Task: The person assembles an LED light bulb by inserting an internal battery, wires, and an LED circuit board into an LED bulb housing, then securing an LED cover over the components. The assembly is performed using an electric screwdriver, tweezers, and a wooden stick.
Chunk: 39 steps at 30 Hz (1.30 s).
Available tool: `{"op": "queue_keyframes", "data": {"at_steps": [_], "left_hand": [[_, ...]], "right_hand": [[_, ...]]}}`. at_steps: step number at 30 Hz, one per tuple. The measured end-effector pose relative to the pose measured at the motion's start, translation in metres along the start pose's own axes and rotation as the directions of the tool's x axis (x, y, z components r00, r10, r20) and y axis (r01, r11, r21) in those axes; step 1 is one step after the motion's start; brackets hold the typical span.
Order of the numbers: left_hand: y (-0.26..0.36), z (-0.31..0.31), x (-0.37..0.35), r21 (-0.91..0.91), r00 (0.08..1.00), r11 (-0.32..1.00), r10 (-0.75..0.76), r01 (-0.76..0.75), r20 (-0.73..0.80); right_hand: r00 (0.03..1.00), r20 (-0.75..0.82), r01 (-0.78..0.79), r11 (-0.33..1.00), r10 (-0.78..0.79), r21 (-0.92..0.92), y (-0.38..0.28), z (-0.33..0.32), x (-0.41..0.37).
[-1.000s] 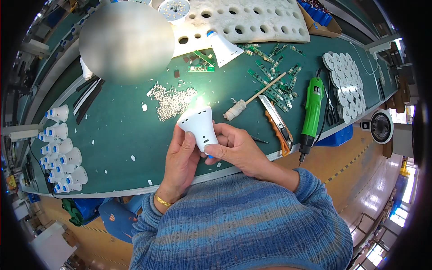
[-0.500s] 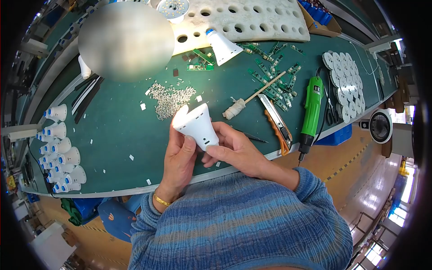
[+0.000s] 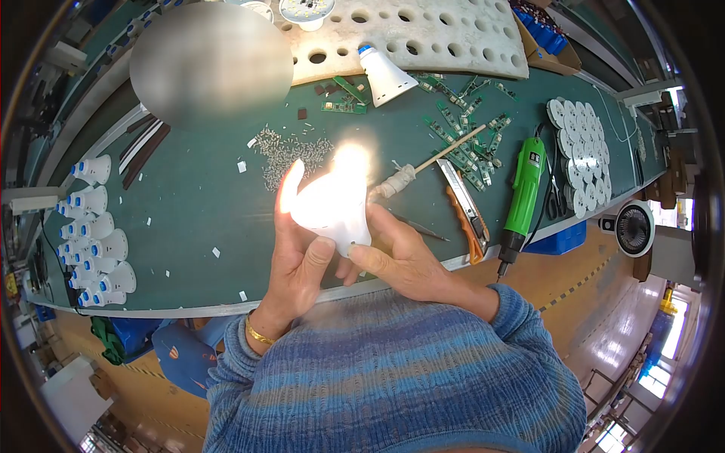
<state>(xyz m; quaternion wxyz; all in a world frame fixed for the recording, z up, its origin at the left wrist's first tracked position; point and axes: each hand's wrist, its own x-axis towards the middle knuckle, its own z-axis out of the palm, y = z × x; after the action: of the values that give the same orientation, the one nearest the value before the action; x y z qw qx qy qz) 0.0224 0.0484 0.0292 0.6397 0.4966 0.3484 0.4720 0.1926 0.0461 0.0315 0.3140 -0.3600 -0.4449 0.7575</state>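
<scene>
A white LED bulb [image 3: 343, 229] is held between my two hands above the table's front edge, its wide end tilted up and glaring so brightly that its details wash out. My left hand [image 3: 296, 260] wraps the bulb's left side, fingers behind it and thumb in front. My right hand [image 3: 404, 253] grips the narrow lower end, thumb pressed near a small slot. Behind the bulb lies a heap of small screws [image 3: 283, 158]. Right of it rest a wooden stick with a wrapped end [image 3: 396, 181], an orange utility knife [image 3: 467, 215] and dark tweezers [image 3: 423, 229].
White bulb housings [image 3: 102, 249] stand in rows at the left. A green electric screwdriver [image 3: 525, 189], scissors [image 3: 556, 200] and stacked white discs [image 3: 581, 155] lie right. Green circuit boards [image 3: 468, 143], another bulb housing [image 3: 387, 79] and a holed foam board [image 3: 483, 38] are farther back.
The bulb now shines with intense glare; before, its wide end glowed only faintly at the rim. Its wide end has turned more toward me. Both hands keep their hold.
</scene>
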Motion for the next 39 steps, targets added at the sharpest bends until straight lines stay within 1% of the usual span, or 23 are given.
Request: {"op": "queue_keyframes", "data": {"at_steps": [4,6,9,11,13,15,16,18,20,22,24,26,29,31,33,35,37,39], "left_hand": [[-0.002,0.004,0.0,0.014,0.999,1.0,0.017,-0.017,-0.033],[-0.001,0.005,-0.001,-0.01,0.999,1.0,0.013,-0.013,-0.033],[-0.002,0.005,-0.005,-0.09,1.0,0.996,0.01,-0.01,-0.004],[-0.003,0.008,-0.007,-0.079,0.999,0.996,0.032,-0.034,-0.026],[0.0,0.016,-0.01,-0.085,0.994,0.996,0.027,-0.036,-0.103],[-0.003,0.015,-0.01,-0.015,0.992,0.996,0.091,-0.092,-0.089],[-0.008,0.007,-0.01,0.058,0.987,0.986,0.159,-0.158,-0.016],[-0.012,0.003,-0.01,0.103,0.98,0.975,0.192,-0.196,0.041],[-0.012,0.008,-0.015,0.047,0.99,0.989,0.139,-0.139,0.001],[-0.012,0.012,-0.018,-0.024,0.995,0.995,0.096,-0.097,-0.037],[-0.012,0.013,-0.018,-0.048,0.995,0.995,0.083,-0.085,-0.055],[-0.012,0.014,-0.018,-0.022,0.993,0.995,0.097,-0.099,-0.062],[-0.015,0.016,-0.018,-0.005,0.99,0.994,0.108,-0.109,-0.093],[-0.016,0.017,-0.018,-0.017,0.988,0.994,0.103,-0.105,-0.115],[-0.015,0.016,-0.017,-0.027,0.989,0.995,0.093,-0.097,-0.114],[-0.014,0.013,-0.018,-0.028,0.991,0.995,0.091,-0.094,-0.099],[-0.016,0.01,-0.016,-0.02,0.989,0.993,0.116,-0.119,-0.094],[-0.016,0.009,-0.015,-0.041,0.989,0.991,0.127,-0.13,-0.074]], "right_hand": [[0.999,-0.025,0.025,0.999,-0.025,0.021,0.002,0.001,-0.001],[0.997,-0.057,0.062,0.996,-0.058,0.068,0.006,0.004,-0.002],[0.992,-0.091,0.099,0.991,-0.091,0.09,0.006,0.007,-0.005],[0.988,-0.102,0.127,0.989,-0.119,0.074,0.011,0.007,-0.005],[0.982,-0.112,0.154,0.987,-0.149,0.041,0.013,0.007,-0.006],[0.976,-0.125,0.177,0.984,-0.176,-0.004,0.012,0.008,-0.007],[0.97,-0.133,0.198,0.979,-0.204,-0.054,0.014,0.008,-0.007],[0.954,-0.145,0.24,0.959,-0.262,-0.153,0.019,0.008,-0.006],[0.973,-0.161,0.171,0.985,-0.167,0.006,0.019,0.011,-0.008],[0.98,-0.158,0.133,0.987,-0.117,0.094,0.019,0.013,-0.009],[0.982,-0.15,0.128,0.986,-0.111,0.107,0.019,0.013,-0.01],[0.983,-0.147,0.126,0.986,-0.109,0.113,0.018,0.014,-0.01],[0.99,-0.135,0.068,0.981,-0.044,0.184,0.013,0.014,-0.01],[0.991,-0.127,0.072,0.983,-0.051,0.168,0.014,0.013,-0.01],[0.984,-0.118,0.139,0.988,-0.131,0.065,0.022,0.01,-0.007],[0.992,-0.097,0.095,0.99,-0.085,0.106,0.021,0.009,-0.01],[0.994,-0.086,0.067,0.997,-0.064,0.032,0.016,0.006,-0.012],[0.993,-0.089,0.057,0.986,-0.072,-0.155,0.004,0.004,-0.013]]}}
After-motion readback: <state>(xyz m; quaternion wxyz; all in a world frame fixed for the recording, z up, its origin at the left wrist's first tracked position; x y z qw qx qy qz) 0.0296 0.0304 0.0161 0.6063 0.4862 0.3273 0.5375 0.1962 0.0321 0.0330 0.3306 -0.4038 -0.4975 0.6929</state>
